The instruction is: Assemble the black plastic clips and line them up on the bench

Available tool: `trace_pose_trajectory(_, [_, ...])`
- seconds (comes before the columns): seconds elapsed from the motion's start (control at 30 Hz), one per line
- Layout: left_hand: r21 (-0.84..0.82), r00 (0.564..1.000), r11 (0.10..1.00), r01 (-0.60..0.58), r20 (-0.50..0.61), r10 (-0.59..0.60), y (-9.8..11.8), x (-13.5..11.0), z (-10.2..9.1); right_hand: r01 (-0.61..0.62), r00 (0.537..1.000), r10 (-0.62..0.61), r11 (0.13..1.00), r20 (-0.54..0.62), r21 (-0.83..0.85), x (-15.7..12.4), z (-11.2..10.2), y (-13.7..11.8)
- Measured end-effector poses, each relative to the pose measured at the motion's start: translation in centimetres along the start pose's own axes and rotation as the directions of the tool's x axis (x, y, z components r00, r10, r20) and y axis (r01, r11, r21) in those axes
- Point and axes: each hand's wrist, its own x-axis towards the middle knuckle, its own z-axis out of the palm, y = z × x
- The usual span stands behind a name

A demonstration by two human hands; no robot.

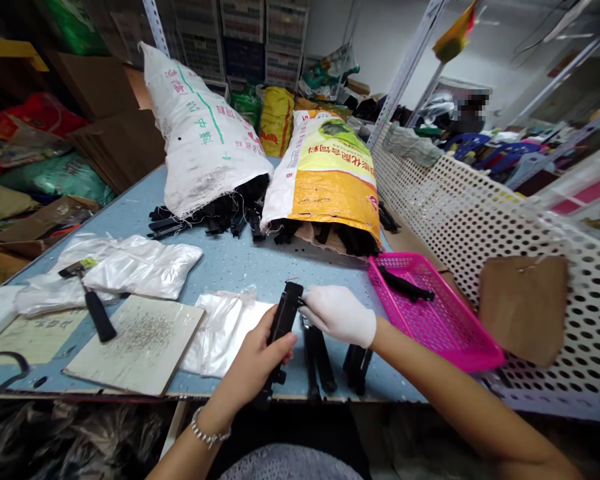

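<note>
My left hand (255,360), bare with a beaded bracelet at the wrist, is wrapped around a long black plastic part (284,320), which it holds tilted above the table's front edge. My right hand (341,316) wears a white glove. Its fingers are pinched together against the upper right side of that part, and a small dark bit shows at the fingertips, too small to name. More black plastic parts (318,357) lie on the table just below my right hand. Another black part (406,285) rests in the pink basket (460,327) to the right.
Two woven sacks, one white (205,133) and one yellow-orange (335,193), spill black parts at the back. At the left lie a hammer (98,310), a square board (140,340) with specks, and clear plastic bags (145,267). A perforated white panel (460,200) borders the right side.
</note>
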Motion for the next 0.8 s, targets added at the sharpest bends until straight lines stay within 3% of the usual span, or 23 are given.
trace_pose_trajectory(0.13, [0.133,1.0,0.991,-0.005,0.0,0.005,0.1,-0.9,0.1,-0.052,0.999,0.049,0.949,0.016,0.311,-0.8,-0.5,-0.6])
trace_pose_trajectory(0.2, [0.212,1.0,0.977,-0.022,-0.009,0.025,0.1,-1.3,0.4,-0.108,0.993,0.115,0.818,0.023,0.565,-1.3,-0.1,-1.3])
trace_pose_trajectory(0.27, [0.272,0.998,0.961,-0.055,-0.019,0.062,0.3,-1.6,0.8,-0.225,0.968,0.212,0.494,0.134,0.84,-1.5,0.8,-2.1])
trace_pose_trajectory(0.33, [0.311,0.994,0.946,-0.092,-0.034,0.107,0.4,-1.7,1.1,-0.338,0.927,0.215,0.114,0.309,0.934,-1.5,1.7,-2.6])
trace_pose_trajectory(0.37, [0.313,0.992,0.944,-0.101,-0.041,0.12,0.4,-1.6,1.1,-0.381,0.908,0.18,-0.019,0.378,0.924,-1.4,2.1,-2.6])
trace_pose_trajectory(0.4, [0.294,0.992,0.951,-0.098,-0.051,0.118,0.3,-1.4,1.0,-0.414,0.895,0.142,-0.086,0.422,0.906,-1.4,2.4,-2.6])
trace_pose_trajectory(0.43, [0.25,0.993,0.965,-0.075,-0.066,0.094,0.2,-1.2,0.9,-0.435,0.89,0.113,-0.084,0.442,0.896,-1.3,2.6,-2.6])
trace_pose_trajectory(0.5, [0.099,0.993,0.995,0.025,-0.119,-0.013,0.0,-0.5,0.4,-0.434,0.899,0.103,0.07,0.426,0.898,-1.4,2.7,-2.7])
trace_pose_trajectory(0.53, [0.011,0.984,0.997,0.076,-0.16,-0.073,-0.1,-0.2,0.1,-0.402,0.916,0.116,0.233,0.385,0.885,-1.6,2.6,-2.9])
trace_pose_trajectory(0.6, [-0.117,0.958,0.985,0.123,-0.244,-0.149,-0.2,0.5,-0.3,-0.267,0.959,0.104,0.641,0.264,0.72,-2.3,2.7,-4.0])
trace_pose_trajectory(0.63, [-0.143,0.95,0.982,0.12,-0.272,-0.156,-0.2,0.7,-0.3,-0.184,0.974,0.071,0.802,0.216,0.569,-2.6,2.8,-4.8])
trace_pose_trajectory(0.67, [-0.147,0.948,0.984,0.103,-0.286,-0.142,-0.2,0.9,-0.2,-0.11,0.981,0.033,0.905,0.189,0.412,-3.0,3.1,-5.6])
trace_pose_trajectory(0.73, [-0.124,0.954,0.989,0.074,-0.279,-0.106,-0.4,1.0,0.1,-0.023,0.98,-0.018,0.979,0.196,0.205,-3.5,3.7,-6.7])
trace_pose_trajectory(0.8, [-0.136,0.958,0.987,0.085,-0.262,-0.119,-1.4,1.3,0.4,-0.018,0.971,-0.031,0.979,0.235,0.205,-3.3,4.4,-6.5])
